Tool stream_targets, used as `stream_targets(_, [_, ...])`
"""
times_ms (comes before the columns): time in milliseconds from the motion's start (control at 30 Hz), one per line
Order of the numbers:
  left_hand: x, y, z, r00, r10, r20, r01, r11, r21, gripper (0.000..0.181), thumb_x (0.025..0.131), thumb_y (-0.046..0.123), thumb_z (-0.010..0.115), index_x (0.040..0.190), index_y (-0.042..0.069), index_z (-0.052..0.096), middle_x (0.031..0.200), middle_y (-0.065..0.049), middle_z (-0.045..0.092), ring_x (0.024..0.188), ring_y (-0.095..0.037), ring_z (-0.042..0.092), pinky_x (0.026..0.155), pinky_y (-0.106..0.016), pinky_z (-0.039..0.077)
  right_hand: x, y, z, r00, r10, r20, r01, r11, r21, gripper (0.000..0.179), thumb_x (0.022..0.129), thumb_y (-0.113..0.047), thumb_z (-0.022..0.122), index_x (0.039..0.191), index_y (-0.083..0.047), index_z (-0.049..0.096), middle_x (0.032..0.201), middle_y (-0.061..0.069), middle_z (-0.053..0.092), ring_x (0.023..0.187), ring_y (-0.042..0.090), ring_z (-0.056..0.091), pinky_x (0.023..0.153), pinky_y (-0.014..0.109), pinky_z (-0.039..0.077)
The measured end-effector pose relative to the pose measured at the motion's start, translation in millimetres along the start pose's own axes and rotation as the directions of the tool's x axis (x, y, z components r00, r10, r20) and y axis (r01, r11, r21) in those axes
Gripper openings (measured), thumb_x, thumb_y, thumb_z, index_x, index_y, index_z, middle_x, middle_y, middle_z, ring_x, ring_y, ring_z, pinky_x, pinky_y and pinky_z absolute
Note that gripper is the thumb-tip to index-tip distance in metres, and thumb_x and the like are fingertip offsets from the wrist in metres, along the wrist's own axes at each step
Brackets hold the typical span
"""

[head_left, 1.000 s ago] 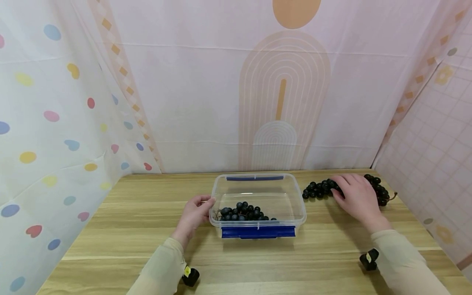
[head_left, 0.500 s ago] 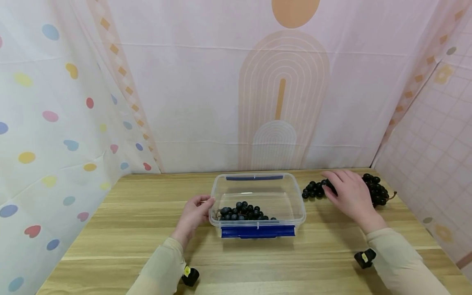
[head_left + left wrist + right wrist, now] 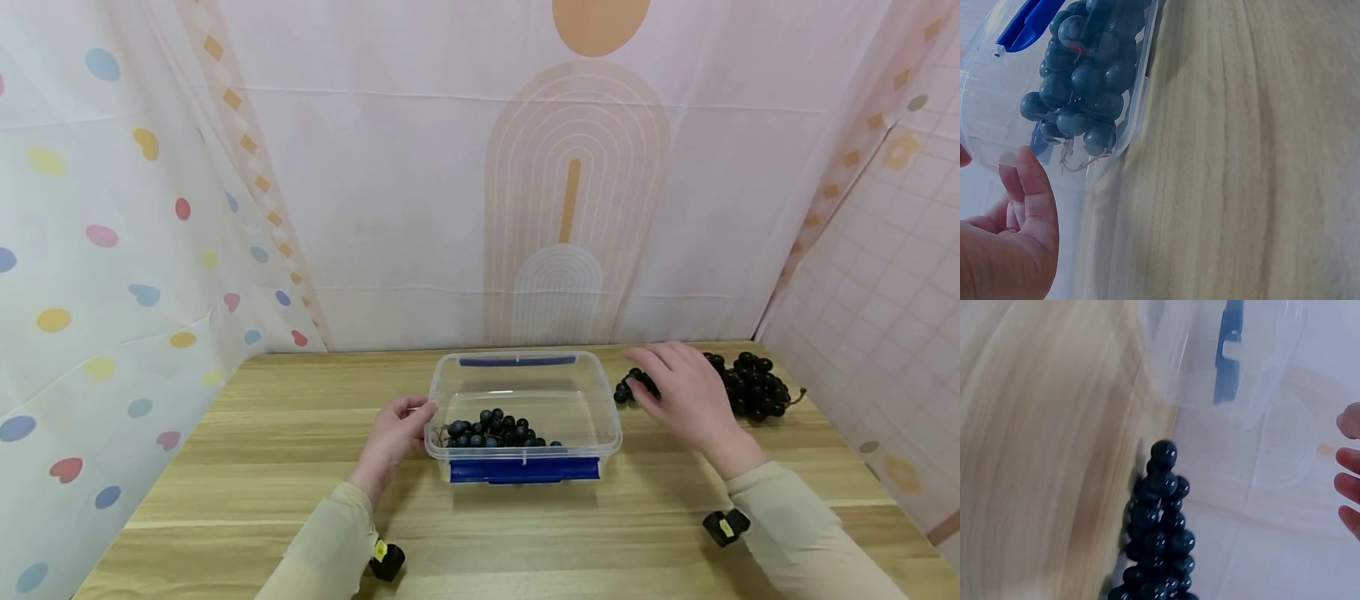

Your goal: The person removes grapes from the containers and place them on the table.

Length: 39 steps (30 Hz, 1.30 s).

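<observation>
A clear plastic food container (image 3: 517,383) with blue clips stands open on the table, a bunch of dark grapes (image 3: 491,433) lying in its near left part. My left hand (image 3: 393,433) holds the container's left edge; in the left wrist view its bent fingers (image 3: 1038,194) meet the clear wall. A second, longer bunch of black grapes (image 3: 753,387) lies to the right, its stem pointing right. Above that bunch's left half is my right hand (image 3: 686,396), hiding part of it. The right wrist view shows its fingertips (image 3: 1349,484) apart from the grapes (image 3: 1157,531).
The wooden table (image 3: 300,467) reaches back to a patterned curtain (image 3: 390,208). More printed cloth hangs at the left and right sides. A small black device sits at each wrist.
My right hand has moved left along the black grapes towards the container, uncovering more of the bunch's right part. My left hand and the container have stayed in place.
</observation>
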State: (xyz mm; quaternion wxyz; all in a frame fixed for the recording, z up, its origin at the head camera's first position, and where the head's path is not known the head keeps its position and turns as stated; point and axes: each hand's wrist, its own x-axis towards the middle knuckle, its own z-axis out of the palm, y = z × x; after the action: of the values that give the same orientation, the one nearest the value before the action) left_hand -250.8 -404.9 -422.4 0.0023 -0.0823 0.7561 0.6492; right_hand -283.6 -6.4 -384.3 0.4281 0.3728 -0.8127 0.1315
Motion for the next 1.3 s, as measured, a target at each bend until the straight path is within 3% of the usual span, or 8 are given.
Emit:
stream_targets(333, [1.6,0.2,0.8,1.000,0.002,0.001,-0.002,1.000,-0.011,0.037,0.099,0.017,0.061,0.126,-0.008,0.056,0.105,-0.021,0.062,0.076,-0.017,0.062,0.066,-0.029,0.053,12.1,-17.0,2.7,0.997,-0.046,0.058,0.042,0.997,0.061,0.031,0.090,-0.020,0.066,0.118,-0.006,0.066,0.101,0.010,0.067,0.091,0.032,0.063,0.079,0.050,0.050])
stream_targets(533, [1.5,-0.2,0.5,1.000,-0.001,-0.001,0.000,1.000,-0.006,0.037,0.099,0.018,0.061,0.126,-0.007,0.056,0.106,-0.021,0.062,0.076,-0.017,0.062,0.066,-0.029,0.053,17.5,-26.6,7.6,0.993,-0.067,0.097,0.056,0.992,0.115,0.031,0.096,-0.026,0.059,0.120,-0.008,0.066,0.105,0.009,0.068,0.093,0.030,0.063,0.080,0.049,0.051])
stream_targets(800, [1.6,-0.4,0.7,1.000,0.002,-0.003,-0.002,1.000,-0.008,0.037,0.099,0.017,0.061,0.125,-0.007,0.057,0.106,-0.021,0.062,0.074,-0.017,0.062,0.066,-0.029,0.053,22.8,-35.7,15.6,0.985,-0.127,0.115,0.109,0.982,0.153,0.046,0.077,-0.013,0.080,0.120,-0.011,0.065,0.106,0.006,0.067,0.093,0.028,0.064,0.080,0.048,0.052])
stream_targets(867, [1.3,-0.1,0.7,1.000,0.002,-0.003,-0.002,1.000,-0.010,0.037,0.098,0.017,0.062,0.125,-0.008,0.057,0.105,-0.021,0.062,0.074,-0.018,0.062,0.066,-0.029,0.053,24.1,-37.9,17.6,0.984,-0.140,0.106,0.122,0.979,0.160,0.047,0.077,-0.013,0.080,0.121,-0.011,0.064,0.106,0.005,0.067,0.094,0.028,0.064,0.081,0.048,0.052])
stream_targets(933, [0.0,0.5,0.5,1.000,0.006,0.001,-0.006,1.000,-0.013,0.038,0.098,0.018,0.062,0.126,-0.008,0.056,0.104,-0.021,0.062,0.073,-0.018,0.062,0.065,-0.029,0.053,25.1,-39.6,20.3,0.984,-0.154,0.093,0.136,0.976,0.171,0.037,0.086,-0.018,0.074,0.121,-0.010,0.064,0.107,0.005,0.067,0.094,0.027,0.064,0.080,0.048,0.052])
stream_targets(1067, [-1.1,0.9,0.2,1.000,0.009,0.003,-0.009,1.000,-0.015,0.039,0.098,0.017,0.062,0.126,-0.009,0.055,0.103,-0.020,0.062,0.074,-0.018,0.062,0.065,-0.029,0.053,26.7,-42.9,24.5,0.983,-0.159,0.096,0.139,0.973,0.183,0.035,0.088,-0.019,0.073,0.120,-0.009,0.064,0.106,0.004,0.067,0.093,0.026,0.064,0.077,0.045,0.053])
stream_targets(1167, [0.2,-0.1,0.5,1.000,0.006,-0.002,-0.006,1.000,-0.011,0.037,0.098,0.017,0.062,0.126,-0.008,0.056,0.105,-0.021,0.062,0.075,-0.018,0.062,0.066,-0.029,0.053,27.2,-45.8,27.3,0.982,-0.150,0.112,0.129,0.975,0.180,0.045,0.077,-0.014,0.081,0.119,-0.010,0.064,0.106,0.003,0.066,0.093,0.025,0.063,0.075,0.044,0.053])
stream_targets(1300, [0.3,-0.2,0.9,1.000,0.007,-0.003,-0.007,1.000,-0.018,0.037,0.098,0.017,0.062,0.125,-0.008,0.057,0.104,-0.021,0.062,0.075,-0.017,0.061,0.065,-0.029,0.053,27.6,-49.2,30.9,0.982,-0.147,0.119,0.123,0.974,0.191,0.047,0.074,-0.012,0.084,0.117,-0.010,0.065,0.107,0.003,0.066,0.094,0.024,0.064,0.075,0.043,0.054])
